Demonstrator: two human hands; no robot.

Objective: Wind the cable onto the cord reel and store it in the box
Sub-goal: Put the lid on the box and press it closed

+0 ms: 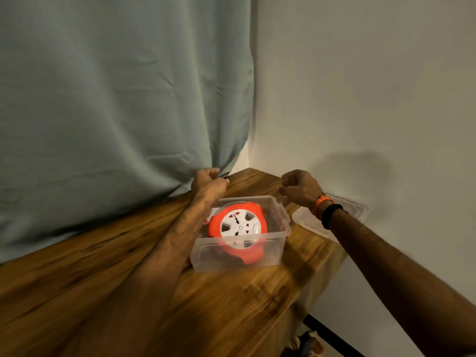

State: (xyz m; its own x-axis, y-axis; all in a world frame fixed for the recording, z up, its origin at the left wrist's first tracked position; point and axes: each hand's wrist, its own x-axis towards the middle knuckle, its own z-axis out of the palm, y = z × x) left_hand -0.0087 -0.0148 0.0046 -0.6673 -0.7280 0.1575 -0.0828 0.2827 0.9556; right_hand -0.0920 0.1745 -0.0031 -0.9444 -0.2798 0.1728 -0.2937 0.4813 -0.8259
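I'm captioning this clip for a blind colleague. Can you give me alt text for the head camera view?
An orange and white cord reel sits inside an open clear plastic box on a wooden table. Both hands hover empty past the box, the left hand by a grey-green curtain, the right hand near the clear lid lying beside the box.

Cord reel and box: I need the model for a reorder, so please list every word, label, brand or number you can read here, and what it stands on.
None can be read.
Orange cord reel in the clear plastic box: its white socket face shows only small red marks, too blurred to read.
Orange wristband on the right hand: any print is too small to tell.
Clear lid, black band: no text visible.
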